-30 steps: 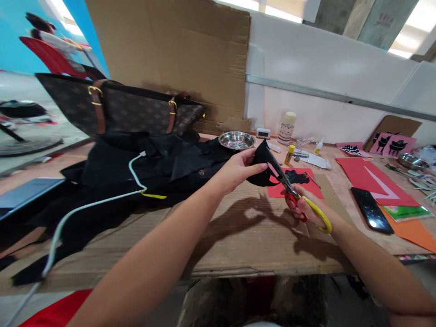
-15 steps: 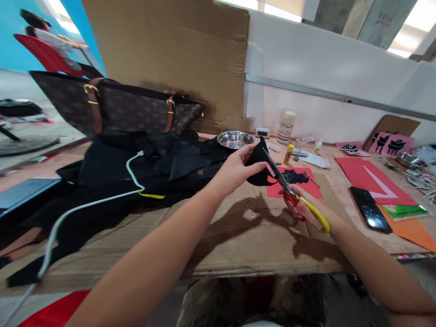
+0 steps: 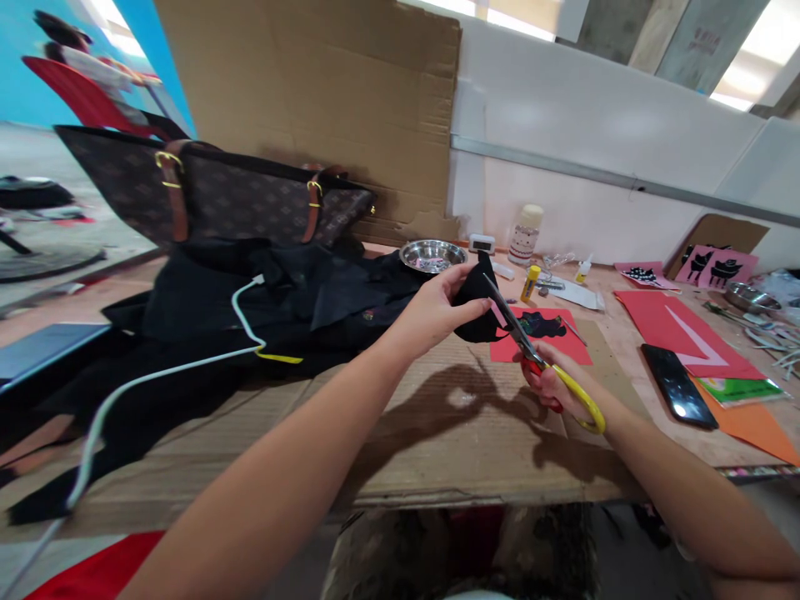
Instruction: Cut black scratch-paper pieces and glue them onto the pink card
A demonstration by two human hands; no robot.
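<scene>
My left hand (image 3: 437,310) pinches a folded piece of black paper (image 3: 480,310) above the table, fingers closed on its left edge. My right hand (image 3: 556,385) grips scissors (image 3: 542,361) with red and yellow handles. The scissor blades reach up into the black paper at its right side, beside a small pink patch. Under the paper lies a red sheet (image 3: 545,333) with a dark cut-out on it.
A black garment (image 3: 262,308), a white cable (image 3: 156,375) and a brown patterned bag (image 3: 237,200) fill the left of the cardboard-covered table (image 3: 437,442). A steel bowl (image 3: 432,255), glue bottles (image 3: 532,282), red and orange paper (image 3: 687,329) and a phone (image 3: 678,385) lie behind and to the right.
The hands, paper and scissors have shifted very slightly; the scissors stay in the black paper.
</scene>
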